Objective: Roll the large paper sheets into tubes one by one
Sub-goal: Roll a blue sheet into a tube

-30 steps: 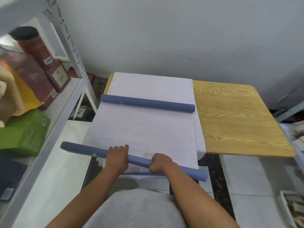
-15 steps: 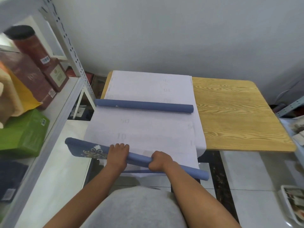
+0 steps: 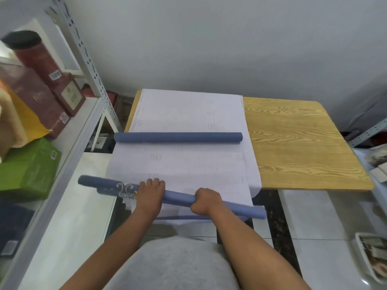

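Head cam: both hands hold the blue roll at the surface's near edge, left hand draped over, right hand fisted around it. Roll runs left-right; loose left end is unfurling, nearer the left hand.

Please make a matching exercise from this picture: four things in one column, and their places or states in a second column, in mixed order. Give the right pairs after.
Things
1. finished blue paper tube
2. blue paper roll with a gold pattern
3. green cardboard box
4. light wooden table

Places or states
A. on the metal shelf at the left
B. gripped by the left hand and the right hand
C. partly covered by white paper sheets
D. lying alone across the white paper sheets

Pairs: 1-D, 2-B, 3-A, 4-C
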